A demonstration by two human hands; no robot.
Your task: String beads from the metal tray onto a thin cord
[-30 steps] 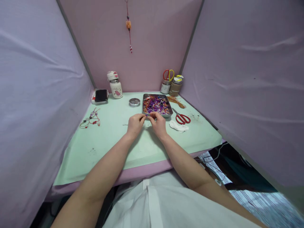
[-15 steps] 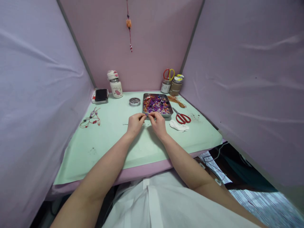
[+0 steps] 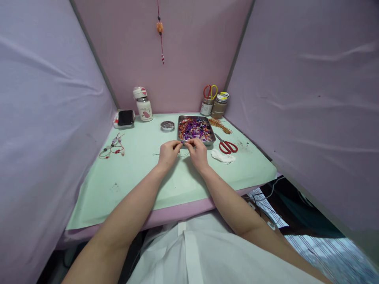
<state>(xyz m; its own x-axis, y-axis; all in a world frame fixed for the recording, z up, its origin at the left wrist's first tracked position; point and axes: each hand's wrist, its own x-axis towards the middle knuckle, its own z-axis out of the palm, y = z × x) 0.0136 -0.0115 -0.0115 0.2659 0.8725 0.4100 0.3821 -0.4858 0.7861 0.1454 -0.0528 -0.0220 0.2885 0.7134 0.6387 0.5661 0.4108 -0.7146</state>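
Note:
My left hand point(image 3: 169, 154) and my right hand point(image 3: 197, 153) meet fingertip to fingertip at the front edge of a metal tray point(image 3: 196, 143) of mixed beads. A small purple bead point(image 3: 182, 142) shows at the pinched fingers of my left hand. My right hand is closed in a pinch too, just beside the bead; what sits between its fingertips is too small to make out. A thin dark cord point(image 3: 183, 155) curves on the table between the hands, and one end sticks out left of my left wrist.
Right of the tray lie red-handled scissors point(image 3: 227, 147), a white cloth point(image 3: 223, 157) and tan cords point(image 3: 220, 126). Behind stand jars point(image 3: 219, 107), one holding scissors. To the left are a round tin point(image 3: 167, 126), a bottle point(image 3: 145, 109), a phone point(image 3: 126, 118) and beaded cords point(image 3: 114, 148).
Both hands stay almost in place, with only slight finger movement at the bead. The whole view has shifted very slightly.

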